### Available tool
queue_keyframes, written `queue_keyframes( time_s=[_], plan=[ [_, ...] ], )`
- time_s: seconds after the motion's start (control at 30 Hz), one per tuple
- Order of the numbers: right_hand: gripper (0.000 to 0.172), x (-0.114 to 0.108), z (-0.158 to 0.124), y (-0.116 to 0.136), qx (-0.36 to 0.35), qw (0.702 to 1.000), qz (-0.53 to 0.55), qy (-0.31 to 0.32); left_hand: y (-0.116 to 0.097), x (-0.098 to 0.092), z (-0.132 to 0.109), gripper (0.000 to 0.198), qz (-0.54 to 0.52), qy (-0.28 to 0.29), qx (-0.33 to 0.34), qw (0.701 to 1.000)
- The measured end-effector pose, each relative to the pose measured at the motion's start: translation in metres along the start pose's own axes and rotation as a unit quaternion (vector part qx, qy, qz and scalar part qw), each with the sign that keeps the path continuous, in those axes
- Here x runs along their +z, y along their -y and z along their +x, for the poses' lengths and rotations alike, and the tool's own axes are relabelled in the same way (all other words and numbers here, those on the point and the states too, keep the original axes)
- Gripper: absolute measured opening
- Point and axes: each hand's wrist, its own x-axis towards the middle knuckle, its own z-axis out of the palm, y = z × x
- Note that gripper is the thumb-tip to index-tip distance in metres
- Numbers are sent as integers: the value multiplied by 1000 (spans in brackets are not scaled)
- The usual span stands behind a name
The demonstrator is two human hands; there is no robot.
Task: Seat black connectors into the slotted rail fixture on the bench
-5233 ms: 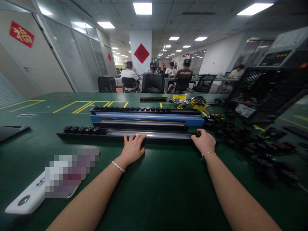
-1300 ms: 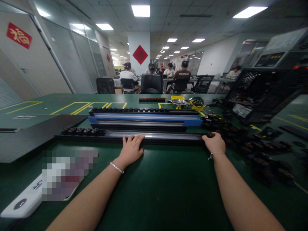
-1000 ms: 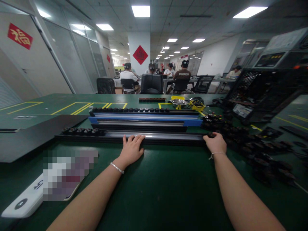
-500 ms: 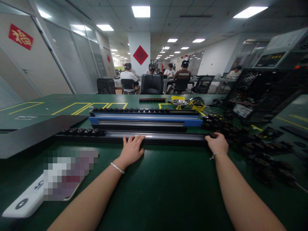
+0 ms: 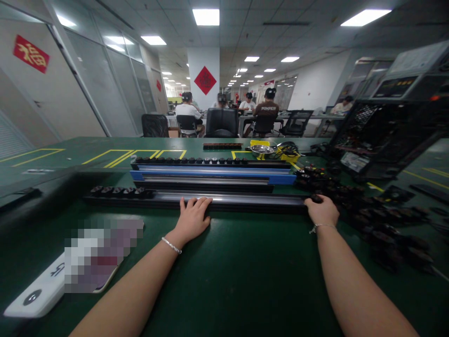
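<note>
A long black rail with a shiny metal top strip (image 5: 245,200) lies across the green table in front of me. Several small black parts (image 5: 117,192) sit in a row at its left end. The fingers of my left hand (image 5: 192,217) rest spread on the middle of the rail, its thumb on the near side. At the right end, my right hand (image 5: 323,213) is closed on a small dark part (image 5: 316,198), mostly hidden by the fingers. Just behind lies a blue rail (image 5: 210,172), with another row of black parts (image 5: 189,161) beyond it.
Many loose black parts (image 5: 379,210) are heaped on the right, beside an open computer case (image 5: 368,126). A metal bowl (image 5: 262,150) stands behind. A white device (image 5: 35,292) and a blurred-out phone (image 5: 108,262) lie front left. People (image 5: 266,110) sit farther back.
My right hand has slid slightly to the right with the small dark part. The grey panel at the far left has given way to a dark blurred shape. My left hand stays put.
</note>
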Motion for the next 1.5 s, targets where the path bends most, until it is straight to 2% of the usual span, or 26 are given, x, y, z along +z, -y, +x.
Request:
queue_keyframes(
  time_s=[0.3,0.53,0.8,1.03,1.33,1.5],
  plan=[
    [48,-4,5,-3,15,1000,-14,10,0,0,0,56,-5,-2,4,1000],
    [45,-3,10,-9,10,1000,7,-10,1,1,0,56,-2,-1,2,1000],
    [46,-11,19,-19,73,997,-1,-4,1,0,0,56,-5,0,1,1000],
    [49,-10,31,-30,81,997,12,6,1,1,0,56,-2,2,-4,1000],
    [55,-5,39,-29,20,995,-74,62,2,3,-1,56,-4,-11,4,1000],
    [57,-4,51,-31,15,992,-116,48,2,3,-1,55,-6,-21,7,1000]
  ],
)
